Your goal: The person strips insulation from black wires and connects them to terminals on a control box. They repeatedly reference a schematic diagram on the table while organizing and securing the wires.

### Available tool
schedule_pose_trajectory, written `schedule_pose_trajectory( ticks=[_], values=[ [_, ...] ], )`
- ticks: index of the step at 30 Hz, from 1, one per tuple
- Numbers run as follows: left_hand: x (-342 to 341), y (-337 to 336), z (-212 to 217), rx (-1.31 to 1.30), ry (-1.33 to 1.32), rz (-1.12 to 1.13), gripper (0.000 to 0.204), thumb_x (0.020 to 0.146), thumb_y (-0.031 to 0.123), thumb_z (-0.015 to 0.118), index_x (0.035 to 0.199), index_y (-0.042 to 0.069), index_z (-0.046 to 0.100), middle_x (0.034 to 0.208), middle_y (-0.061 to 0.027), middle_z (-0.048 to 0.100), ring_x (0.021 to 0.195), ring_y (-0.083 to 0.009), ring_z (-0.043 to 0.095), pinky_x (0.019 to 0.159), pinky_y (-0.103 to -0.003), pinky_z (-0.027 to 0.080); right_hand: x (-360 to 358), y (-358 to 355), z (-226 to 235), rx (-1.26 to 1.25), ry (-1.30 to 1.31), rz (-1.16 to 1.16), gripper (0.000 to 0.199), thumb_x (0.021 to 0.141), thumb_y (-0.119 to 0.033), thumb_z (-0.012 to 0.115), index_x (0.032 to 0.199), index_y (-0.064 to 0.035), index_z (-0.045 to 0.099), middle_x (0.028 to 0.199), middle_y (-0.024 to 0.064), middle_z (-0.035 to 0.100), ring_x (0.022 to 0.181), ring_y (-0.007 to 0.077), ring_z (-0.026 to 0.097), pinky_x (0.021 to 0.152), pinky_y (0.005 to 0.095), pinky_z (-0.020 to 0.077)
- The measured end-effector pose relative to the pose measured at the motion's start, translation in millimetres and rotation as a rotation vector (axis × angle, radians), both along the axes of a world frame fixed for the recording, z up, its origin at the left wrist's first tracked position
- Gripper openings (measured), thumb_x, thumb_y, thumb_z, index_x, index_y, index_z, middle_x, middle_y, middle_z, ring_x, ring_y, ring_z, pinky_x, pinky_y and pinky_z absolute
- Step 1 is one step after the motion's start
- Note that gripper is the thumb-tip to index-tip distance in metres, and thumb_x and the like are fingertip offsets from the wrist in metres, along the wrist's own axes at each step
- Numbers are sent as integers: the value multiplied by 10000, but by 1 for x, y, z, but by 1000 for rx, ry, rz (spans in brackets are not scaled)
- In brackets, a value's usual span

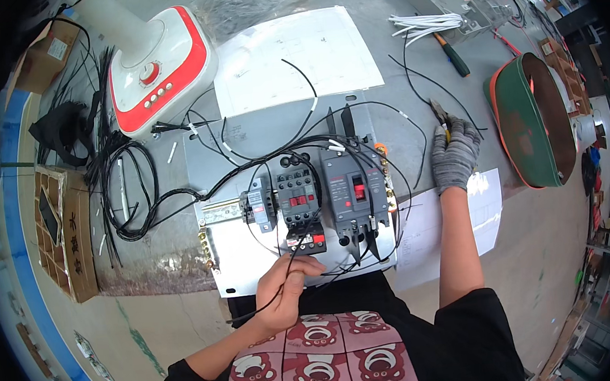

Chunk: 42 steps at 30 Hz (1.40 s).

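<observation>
My bare left hand [284, 288] is at the near edge of a metal mounting plate [235, 265], its fingers closed around a thin black wire [261, 310]. On the plate stand a small grey switch [259, 207], a dark contactor [294, 188] with a relay block [308, 242] below it, and a larger grey circuit breaker [344, 176]. Black wires run over these parts. Out to the right, my right hand [456, 154], in a grey knit glove, grips small pliers [441, 113]; their jaws point away from me beside a loose black wire.
A white and red fan base [164, 72] stands far left, beside a bundle of black cables [106, 197] and a divided cardboard box [70, 240]. Paper sheets [293, 53] lie behind the plate. At right are a green container [531, 120], a screwdriver [453, 55] and white ties [425, 26].
</observation>
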State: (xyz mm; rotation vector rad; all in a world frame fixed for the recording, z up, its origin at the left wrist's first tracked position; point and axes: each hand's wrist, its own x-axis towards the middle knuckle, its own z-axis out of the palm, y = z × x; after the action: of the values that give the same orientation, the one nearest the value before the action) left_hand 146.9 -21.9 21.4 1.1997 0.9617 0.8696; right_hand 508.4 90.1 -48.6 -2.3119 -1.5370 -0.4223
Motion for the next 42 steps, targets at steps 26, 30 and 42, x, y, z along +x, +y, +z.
schedule_pose_trajectory(
  ticks=[26,30,42],
  values=[
    [-4,6,18,-38,107,-135,341,1007,170,358,1262,-6,503,953,-58,671,681,-72,500,630,-207,408,-1,0,4,-18,30,0,334,857,-253,566,1118,-46,591,1110,205,559,1047,388,501,928,480,407],
    [-8,10,10,11,151,-221,380,979,119,342,1310,-25,459,911,-70,688,792,-103,591,780,-256,466,-4,0,5,17,24,12,314,848,-215,579,1106,-36,592,1077,190,564,1026,377,504,917,468,410],
    [-24,19,-29,-124,-6,-393,339,969,65,419,1292,26,514,875,-83,657,780,-160,624,745,-255,485,-1,4,2,13,11,62,317,827,-171,589,1114,-34,587,1032,184,565,1001,374,511,901,471,408]
  ],
)
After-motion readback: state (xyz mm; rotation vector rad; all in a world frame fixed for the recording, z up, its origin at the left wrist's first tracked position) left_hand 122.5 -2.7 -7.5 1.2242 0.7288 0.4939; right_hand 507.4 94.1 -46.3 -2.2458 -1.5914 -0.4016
